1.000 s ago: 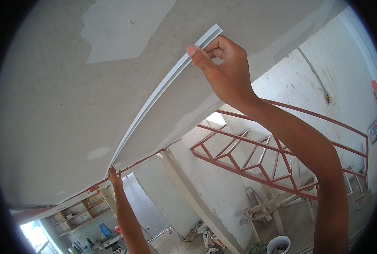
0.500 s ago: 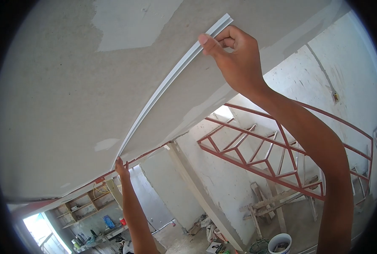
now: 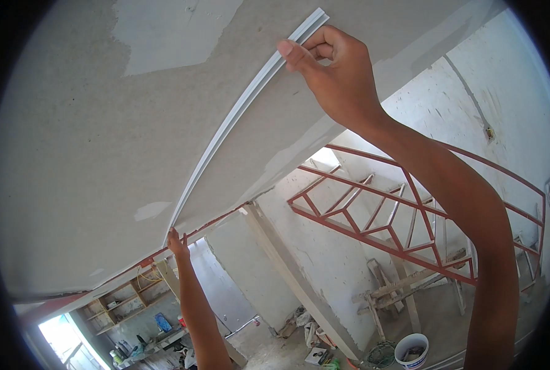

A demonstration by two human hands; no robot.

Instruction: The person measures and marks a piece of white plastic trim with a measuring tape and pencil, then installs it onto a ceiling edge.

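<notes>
A long, thin white strip [image 3: 230,118] with a grooved profile lies along the grey ceiling [image 3: 102,154], looking curved in this view. My right hand [image 3: 333,68] pinches it near its upper end, thumb on one side and bent fingers on the other. Far lower down, my left hand [image 3: 177,242] has its fingers closed round the strip's other end, close to the red line where ceiling and wall meet. Patches of lighter filler mark the ceiling.
A red metal stair frame [image 3: 373,233] stands at the right, beside a leaning beam [image 3: 299,287]. Below are a wooden trestle [image 3: 398,290], a white bucket [image 3: 412,351] and clutter on the floor. Wall shelves [image 3: 122,304] hang at the lower left.
My right hand and the strip's upper end have shifted slightly up and left in the view. My left hand keeps nearly the same place and grip.
</notes>
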